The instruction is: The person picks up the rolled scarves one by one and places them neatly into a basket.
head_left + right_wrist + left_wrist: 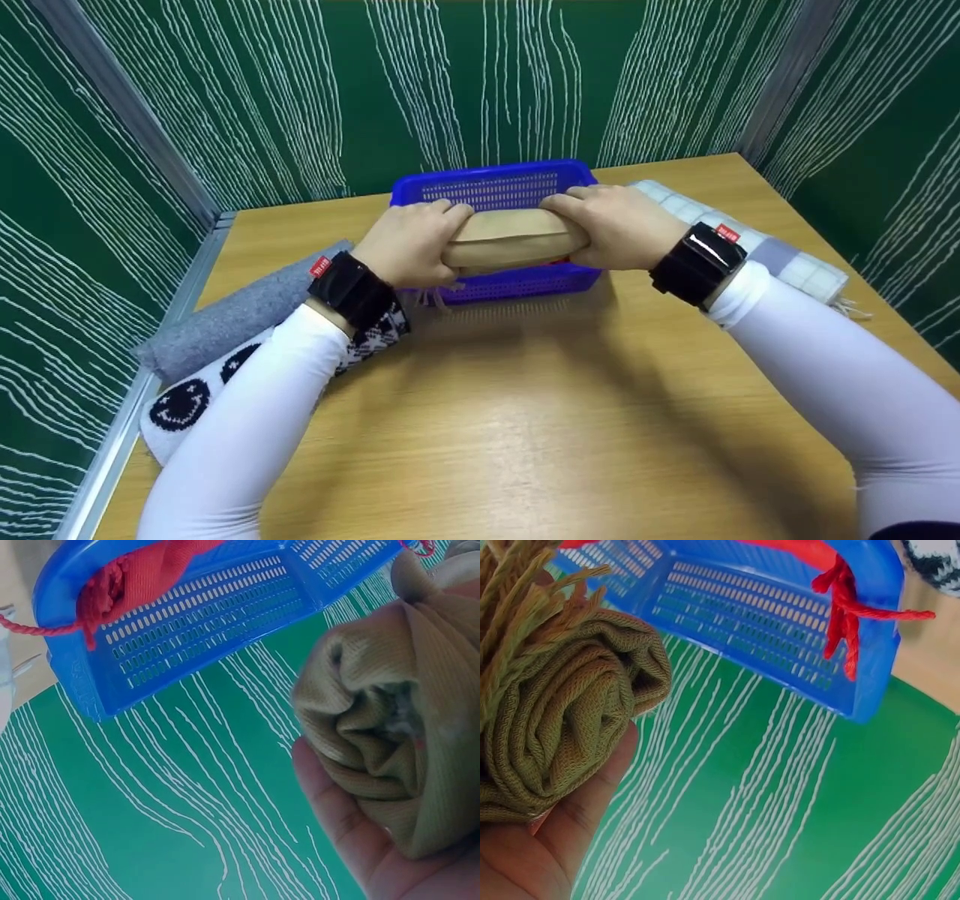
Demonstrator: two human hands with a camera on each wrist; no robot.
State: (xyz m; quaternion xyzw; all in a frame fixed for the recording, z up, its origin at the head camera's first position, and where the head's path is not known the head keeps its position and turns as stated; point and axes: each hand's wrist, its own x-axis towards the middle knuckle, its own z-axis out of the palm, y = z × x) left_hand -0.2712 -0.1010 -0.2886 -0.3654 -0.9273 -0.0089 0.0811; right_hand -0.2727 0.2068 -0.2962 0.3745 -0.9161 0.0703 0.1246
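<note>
A tan scarf [517,240], rolled up, is held over the blue basket. My left hand [416,244] grips its left end and my right hand [611,225] grips the right end. In the left wrist view the scarf's spiral end and loose fringe [514,630] show above the palm. The right wrist view has the other rolled end [375,742] lying against my fingers. Behind and below sits the blue plastic basket [491,176], and a red fringed scarf [150,581] lies inside it. My hands and the tan roll hide much of the basket's inside.
Left of the basket lie a rolled grey scarf [247,315] and a black-and-white knitted scarf [202,390] with face patterns. A folded pale checked scarf [795,262] lies on the right. Green walls with white lines [510,82] enclose the wooden table [510,442] at the back and sides.
</note>
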